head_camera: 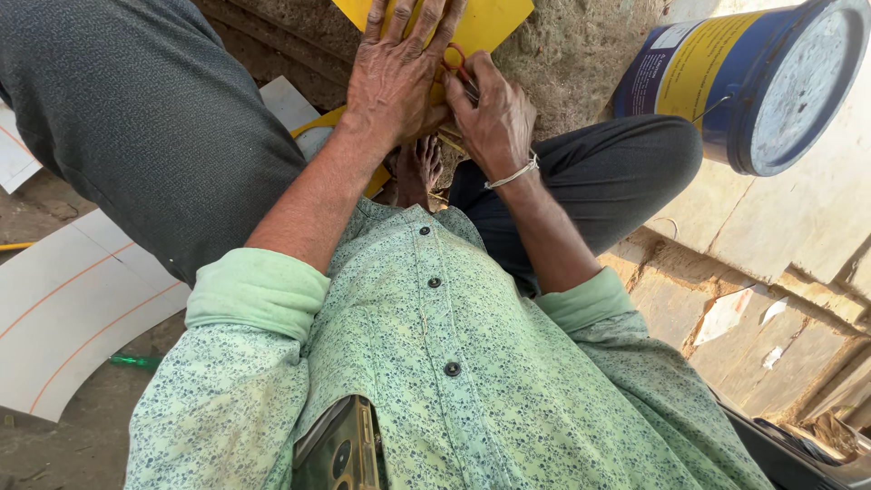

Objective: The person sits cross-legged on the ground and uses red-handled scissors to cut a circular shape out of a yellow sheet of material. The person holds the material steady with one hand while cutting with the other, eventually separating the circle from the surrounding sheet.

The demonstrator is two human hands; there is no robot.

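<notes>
Blue and yellow bucket [753, 82] lying on its side, upper right, pale lid facing camera. White curved sheets with orange lines [73, 308] on ground at left. Green pen-like item [134, 361] beside them. Phone [337, 449] in shirt pocket.

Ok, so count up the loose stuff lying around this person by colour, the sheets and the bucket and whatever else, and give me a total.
Yellow: 1, the yellow sheet under the left hand, beside the right hand
White: 3, the big white sheet, a white piece, another white piece
Blue: 1, the blue bucket
Green: 1, the green stick
Total: 6
</notes>
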